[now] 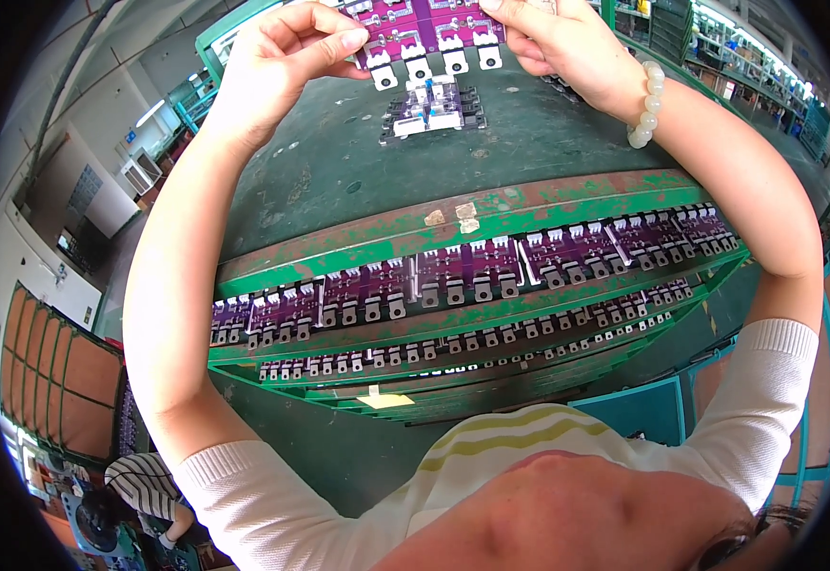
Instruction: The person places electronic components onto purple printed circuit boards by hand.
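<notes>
Pinching a purple circuit board [429, 29] between left hand [277, 62] and right hand [567, 48].

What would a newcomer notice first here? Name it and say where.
Both hands, left hand and right hand, hold a purple circuit board at the top, above the green table. Below, rows of purple boards fill a green rack across the middle.

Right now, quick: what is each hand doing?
Left hand: closed, pinching the left end of the purple circuit board.
Right hand: closed, gripping the same board's right end.
</notes>
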Motion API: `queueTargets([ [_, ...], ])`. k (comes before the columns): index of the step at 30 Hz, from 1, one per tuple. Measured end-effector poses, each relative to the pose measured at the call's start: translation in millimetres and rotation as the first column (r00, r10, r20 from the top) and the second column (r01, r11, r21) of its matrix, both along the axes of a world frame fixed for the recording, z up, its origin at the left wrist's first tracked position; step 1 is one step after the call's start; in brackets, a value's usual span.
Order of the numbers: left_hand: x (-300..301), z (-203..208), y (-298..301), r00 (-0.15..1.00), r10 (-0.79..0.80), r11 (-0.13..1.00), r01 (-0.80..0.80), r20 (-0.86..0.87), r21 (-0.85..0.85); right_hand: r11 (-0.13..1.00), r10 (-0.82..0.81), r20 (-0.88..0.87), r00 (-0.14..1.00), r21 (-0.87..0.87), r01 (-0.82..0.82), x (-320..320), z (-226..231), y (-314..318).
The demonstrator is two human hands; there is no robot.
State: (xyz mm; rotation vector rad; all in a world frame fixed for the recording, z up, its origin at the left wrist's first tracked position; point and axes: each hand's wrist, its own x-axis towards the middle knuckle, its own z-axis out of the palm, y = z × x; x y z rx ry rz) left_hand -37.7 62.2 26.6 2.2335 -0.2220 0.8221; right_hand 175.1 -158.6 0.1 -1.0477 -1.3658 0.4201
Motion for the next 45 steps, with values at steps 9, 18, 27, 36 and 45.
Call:
queueTargets([
  [9,-2,0,-4,0.999,0.033,0.999,-0.033,-0.017,-0.018,0.999,0.031,-0.041,0.999,-0.023,-0.032,-1,2,-2],
  [18,-1,-1,1,0.999,0.008,1.0,-0.009,-0.032,-0.026,0.995,-0.059,-0.033,0.998,-0.079,0.056,-3,3,-4],
  [27,-1,0,0,0.999,0.0,0.999,-0.002,-0.048,-0.037,0.997,-0.025,-0.036,0.999,-0.068,0.022,0,2,-4],
  [36,1,-4,-6,0.997,0.008,0.998,-0.012,-0.079,-0.059,0.999,0.012,-0.057,0.998,-0.035,-0.014,2,0,-5],
  [45,0,-3,-28,0.997,0.022,0.975,-0.038,-0.077,-0.219,0.997,-0.032,-0.074,0.997,-0.07,0.027,-8,5,-9],
])
